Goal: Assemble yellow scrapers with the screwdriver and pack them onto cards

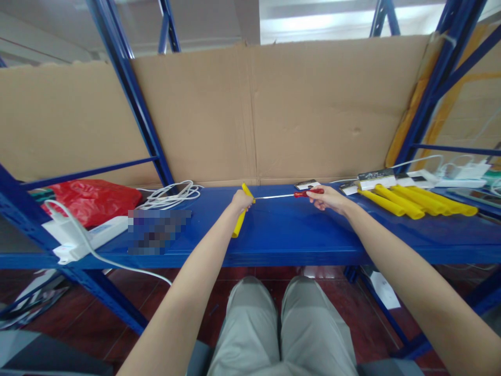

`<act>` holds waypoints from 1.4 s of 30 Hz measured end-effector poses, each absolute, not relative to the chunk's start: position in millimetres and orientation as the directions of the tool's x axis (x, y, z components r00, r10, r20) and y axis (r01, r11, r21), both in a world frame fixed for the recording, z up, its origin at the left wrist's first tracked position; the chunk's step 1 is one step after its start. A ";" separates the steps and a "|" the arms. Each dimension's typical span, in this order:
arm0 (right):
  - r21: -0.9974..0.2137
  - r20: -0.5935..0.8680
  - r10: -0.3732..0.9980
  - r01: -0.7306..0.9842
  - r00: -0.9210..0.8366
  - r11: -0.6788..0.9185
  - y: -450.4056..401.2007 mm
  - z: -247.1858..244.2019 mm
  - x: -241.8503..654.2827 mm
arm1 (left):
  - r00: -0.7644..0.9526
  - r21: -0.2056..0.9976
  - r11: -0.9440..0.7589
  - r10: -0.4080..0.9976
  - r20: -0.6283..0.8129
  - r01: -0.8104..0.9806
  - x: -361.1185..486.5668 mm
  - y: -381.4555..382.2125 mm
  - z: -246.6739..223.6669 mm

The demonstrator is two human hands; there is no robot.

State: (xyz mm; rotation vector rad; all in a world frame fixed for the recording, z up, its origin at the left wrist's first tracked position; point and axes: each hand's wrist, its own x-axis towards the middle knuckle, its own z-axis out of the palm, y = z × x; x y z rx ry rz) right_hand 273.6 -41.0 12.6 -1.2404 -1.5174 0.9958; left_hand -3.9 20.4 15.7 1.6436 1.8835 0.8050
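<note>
My left hand [243,200] is closed around a yellow tube [238,225], which slants above the blue shelf. In my right hand [326,199] is a screwdriver [309,193] with a red handle, held level by the fingers. Its long thin metal shaft points left, and the tip reaches the side of the yellow tube beside my left fingers. Whether the tip enters the tube or only touches it I cannot tell. Several more yellow tubes [407,200] lie side by side on the shelf, right of my right hand.
The blue shelf [289,230] runs between blue metal posts, with a cardboard panel [321,109] behind. At left are a red plastic bag [96,201], a white power strip [107,232] and a coiled white cable [172,196]. Small boxes [376,179] and chargers [469,169] sit at right.
</note>
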 end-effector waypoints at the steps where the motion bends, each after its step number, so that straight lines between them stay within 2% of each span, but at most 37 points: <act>1: -0.954 0.163 0.981 0.236 -0.101 0.183 -40.8 12.2 274.5 | -0.136 0.720 0.086 0.991 0.011 0.688 -4.6 19.5 15.7; 8: -0.961 0.213 0.971 0.156 -0.110 0.228 -38.2 9.0 276.2 | -0.137 0.725 0.065 0.990 0.041 0.685 -7.3 16.4 15.7; 14: -0.935 0.271 0.958 0.211 -0.093 0.285 -38.0 10.0 274.7 | -0.133 0.724 0.065 0.990 0.038 0.687 -6.4 21.7 13.9; 19: -0.930 0.180 0.983 0.322 -0.026 0.178 -37.3 11.8 273.5 | -0.140 0.705 0.089 0.990 0.014 0.703 -5.9 28.4 11.0; 23: -0.930 0.128 0.992 0.346 -0.004 0.122 -38.4 12.5 272.3 | -0.135 0.700 0.087 0.991 0.014 0.709 -6.6 30.7 9.5; 29: -0.972 0.080 0.996 0.220 -0.028 0.084 -40.7 14.1 272.3 | -0.152 0.718 0.106 0.988 -0.001 0.688 -4.5 26.0 13.2; 34: -0.983 0.126 0.986 0.118 -0.112 0.139 -38.1 12.3 277.4 | -0.149 0.734 0.107 0.989 -0.008 0.671 -5.1 21.9 16.3; 38: -0.964 0.191 0.979 0.172 -0.076 0.202 -35.6 10.4 278.9 | -0.135 0.731 0.086 0.991 0.008 0.677 -4.4 18.1 18.5; 42: -0.951 0.238 0.971 0.198 -0.017 0.236 -34.1 10.3 278.0 | -0.130 0.656 0.080 0.991 0.028 0.751 1.0 11.8 22.6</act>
